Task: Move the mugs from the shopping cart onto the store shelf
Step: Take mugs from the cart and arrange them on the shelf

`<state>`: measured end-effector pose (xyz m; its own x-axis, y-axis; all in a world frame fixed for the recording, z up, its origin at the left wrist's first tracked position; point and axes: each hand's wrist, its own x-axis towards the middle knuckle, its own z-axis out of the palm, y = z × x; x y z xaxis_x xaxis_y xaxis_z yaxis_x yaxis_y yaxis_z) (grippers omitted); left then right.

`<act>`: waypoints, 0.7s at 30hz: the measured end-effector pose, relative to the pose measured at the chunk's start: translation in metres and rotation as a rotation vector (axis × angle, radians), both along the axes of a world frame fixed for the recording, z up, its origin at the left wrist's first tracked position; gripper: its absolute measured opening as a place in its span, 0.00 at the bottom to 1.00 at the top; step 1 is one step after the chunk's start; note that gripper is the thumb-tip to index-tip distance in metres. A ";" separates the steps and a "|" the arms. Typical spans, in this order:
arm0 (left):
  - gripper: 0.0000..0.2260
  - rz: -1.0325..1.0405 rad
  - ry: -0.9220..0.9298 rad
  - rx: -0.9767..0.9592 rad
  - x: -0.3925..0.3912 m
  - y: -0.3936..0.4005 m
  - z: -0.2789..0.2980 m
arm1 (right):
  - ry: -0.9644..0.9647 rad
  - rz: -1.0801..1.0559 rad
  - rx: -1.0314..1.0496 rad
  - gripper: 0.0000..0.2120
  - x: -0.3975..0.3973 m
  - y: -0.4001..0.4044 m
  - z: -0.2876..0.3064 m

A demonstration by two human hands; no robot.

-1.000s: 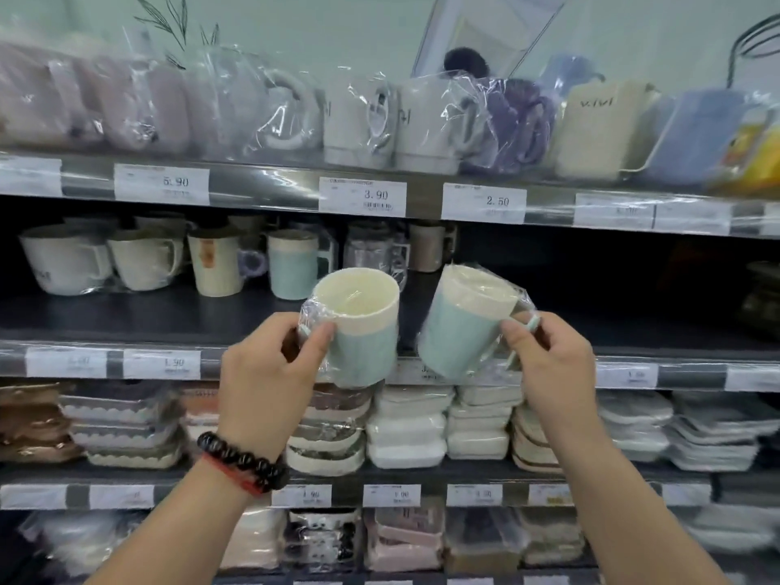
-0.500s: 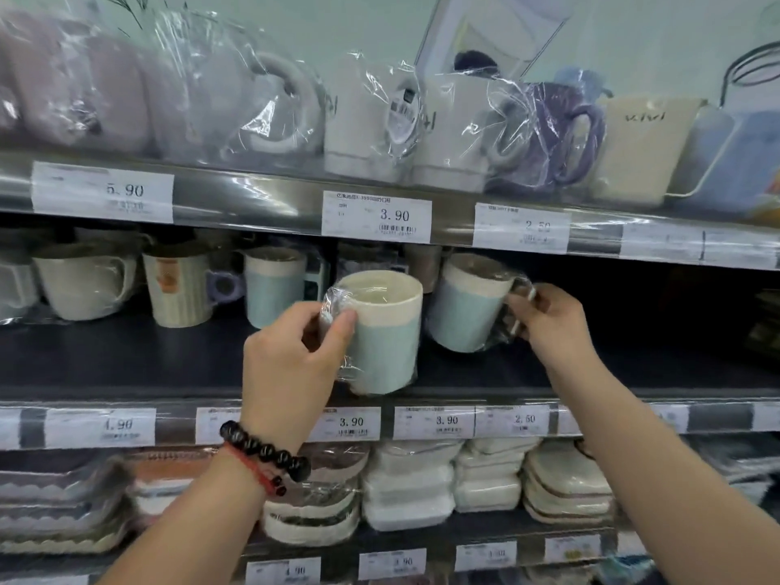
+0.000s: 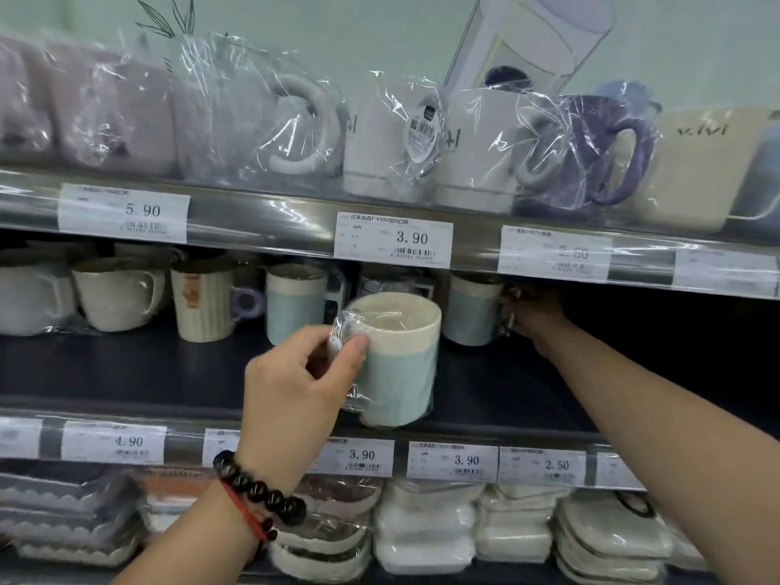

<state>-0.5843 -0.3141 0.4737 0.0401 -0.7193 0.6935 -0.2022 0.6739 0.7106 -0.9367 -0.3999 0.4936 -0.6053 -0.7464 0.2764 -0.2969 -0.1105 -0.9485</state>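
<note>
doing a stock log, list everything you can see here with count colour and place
held mugs: 2, pale blue with cream rim, plastic-wrapped; one at middle shelf front, one further back
matching mug: 1, blue and cream, middle shelf back
other mugs: several, white or cream, middle shelf left
wrapped mugs: several, pink, white, purple, top shelf
price tags: many, white, shelf edges
stacked dishes: several piles, white, bottom shelf
left hand: grips front mug, beaded bracelet
right hand: holds back mug
</note>
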 end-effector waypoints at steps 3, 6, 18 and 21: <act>0.06 0.018 0.001 -0.012 -0.005 0.005 0.001 | -0.049 0.071 0.011 0.10 -0.001 -0.013 -0.002; 0.07 0.043 0.000 -0.030 -0.011 0.009 0.001 | -0.048 0.147 0.033 0.12 -0.007 -0.024 -0.004; 0.09 0.133 -0.018 -0.035 -0.035 0.023 0.000 | -0.011 0.210 0.064 0.21 -0.022 -0.050 -0.001; 0.09 0.144 -0.010 -0.036 -0.040 0.024 0.002 | 0.006 0.166 0.067 0.22 -0.022 -0.054 0.001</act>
<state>-0.6238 -0.2902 0.4754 0.1338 -0.6813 0.7197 -0.3057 0.6624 0.6839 -0.9587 -0.4544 0.4950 -0.4711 -0.8528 0.2255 -0.2852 -0.0946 -0.9538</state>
